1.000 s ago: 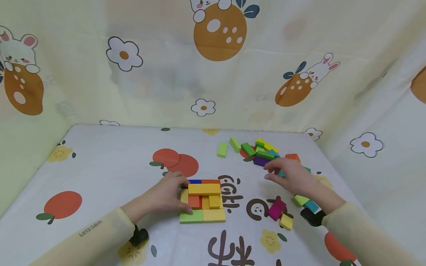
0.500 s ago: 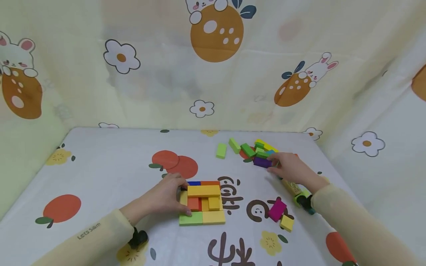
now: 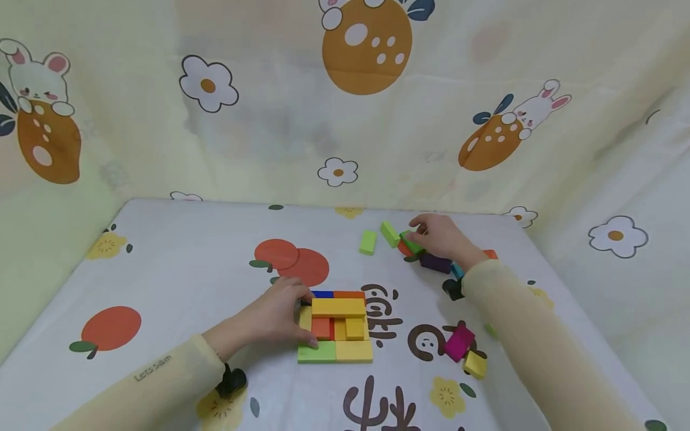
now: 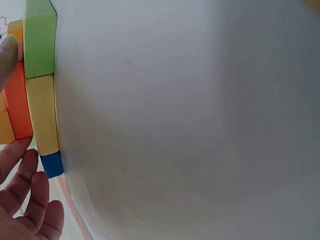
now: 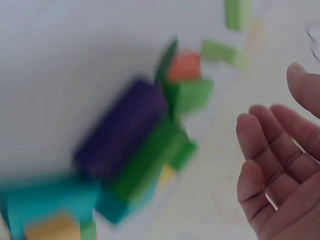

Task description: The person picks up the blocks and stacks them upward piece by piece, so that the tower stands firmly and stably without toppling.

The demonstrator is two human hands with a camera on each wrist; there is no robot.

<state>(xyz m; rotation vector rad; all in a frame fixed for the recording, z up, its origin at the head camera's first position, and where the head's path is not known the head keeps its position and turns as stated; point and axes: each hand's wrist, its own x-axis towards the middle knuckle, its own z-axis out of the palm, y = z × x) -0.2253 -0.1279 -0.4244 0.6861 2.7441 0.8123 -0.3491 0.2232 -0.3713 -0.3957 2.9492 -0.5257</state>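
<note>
While L hand (image 3: pixel 277 314) grips left side of block stack (image 3: pixel 323 328), thumb near side, fingertips far side, R hand (image 3: pixel 439 235) is among loose pieces, fingers loosely bent, thumb apart, grip slack.

Stack, immed. right of L grip: 1 long yellow bar (image 3: pixel 338 307) on top; near row 1 lt-green block (image 3: pixel 316 352) + 1 pale-yellow block (image 3: pixel 354 352); far row 1 blue block (image 3: pixel 323 294) + 1 red-orange block (image 3: pixel 349 294).

R grip: 1 dk-green block (image 3: pixel 414 246) just beside (contact can't tell), 2 loose lime blocks (image 3: pixel 368 242) farther left, 1 purple block (image 3: pixel 435 264) nearer person; well nearer still, 1 magenta block (image 3: pixel 460 341) + 1 small yellow block (image 3: pixel 474 365). Other pcs partly hidden, count unclear.
</note>
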